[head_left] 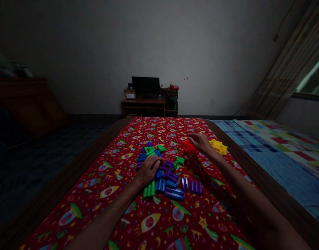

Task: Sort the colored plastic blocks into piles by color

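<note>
My left hand (148, 169) rests on a mixed pile of plastic toy blocks, its fingers stretched to the right over them. Purple blocks (171, 176), blue blocks (160, 185) and green blocks (149, 190) lie around and partly under it. My right hand (200, 142) hovers at the near right edge of a small heap of red blocks (190, 147). Its thumb and fingers point left, a little apart, with nothing visible between them. Beyond the right wrist sits a group of yellow blocks (218, 147).
A red patterned cloth (149, 224) covers the table, whose brown side edges (242, 177) show. To the right is a bed (253, 146) with a checked cover. At the far wall stand a desk (143, 101) and a monitor (145, 86). A wooden cabinet (26, 104) is at left.
</note>
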`<state>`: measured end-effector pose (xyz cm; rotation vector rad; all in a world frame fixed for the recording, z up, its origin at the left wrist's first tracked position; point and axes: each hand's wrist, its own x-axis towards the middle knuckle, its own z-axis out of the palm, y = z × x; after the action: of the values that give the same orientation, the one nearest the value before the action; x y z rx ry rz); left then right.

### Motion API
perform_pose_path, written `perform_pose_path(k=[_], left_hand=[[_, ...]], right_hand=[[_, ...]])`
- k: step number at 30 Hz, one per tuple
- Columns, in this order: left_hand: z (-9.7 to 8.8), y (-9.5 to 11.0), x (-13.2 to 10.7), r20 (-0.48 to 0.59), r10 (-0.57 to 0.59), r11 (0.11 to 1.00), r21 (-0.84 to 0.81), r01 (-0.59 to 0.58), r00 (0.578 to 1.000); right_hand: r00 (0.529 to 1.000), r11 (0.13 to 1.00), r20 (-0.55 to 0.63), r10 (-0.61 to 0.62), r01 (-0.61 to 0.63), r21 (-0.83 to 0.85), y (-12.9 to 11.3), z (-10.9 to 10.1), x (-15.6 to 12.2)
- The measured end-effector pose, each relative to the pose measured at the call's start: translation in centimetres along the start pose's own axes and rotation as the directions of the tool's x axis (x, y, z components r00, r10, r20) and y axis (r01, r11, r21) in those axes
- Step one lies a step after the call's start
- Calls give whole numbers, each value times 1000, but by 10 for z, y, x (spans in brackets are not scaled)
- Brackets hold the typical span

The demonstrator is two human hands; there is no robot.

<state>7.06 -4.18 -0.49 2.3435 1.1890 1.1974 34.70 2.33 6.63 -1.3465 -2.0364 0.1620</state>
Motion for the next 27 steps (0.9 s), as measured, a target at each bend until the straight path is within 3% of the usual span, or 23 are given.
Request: perform_pose_path(k=[4,6,8,11,13,16,19,23,27], left_hand=[[-11,-11,3,-239,-48,998,36,59,970],[-21,-32,10,-351,-87,990,71,119,932],[-31,-59,21,-393,-145,975,99,198,908],[-40,-97,44,-203,-389,908,81,412,899],[-37,-111,60,-58,-447,890,71,450,893],[-23,-111,79,116,-394,919,40,392,912],[-6,-96,90,285,-295,950,-11,311,912],[7,-71,90,442,-147,974,-92,207,885],[3,-47,76,552,-33,978,-155,141,833]], right_hand=[[994,978,22,-107,101,182,-11,21,-66],[987,970,48,-151,139,199,-7,32,-94],[984,971,103,-147,124,205,0,42,-111],[985,972,161,-63,23,235,8,55,-113],[985,960,170,-16,-32,277,8,62,-106],[986,936,165,1,-59,346,2,71,-88],[990,905,142,-5,-56,421,-10,80,-71],[991,832,131,15,-85,548,-27,94,-53],[979,762,202,33,-155,629,-44,99,-44]])
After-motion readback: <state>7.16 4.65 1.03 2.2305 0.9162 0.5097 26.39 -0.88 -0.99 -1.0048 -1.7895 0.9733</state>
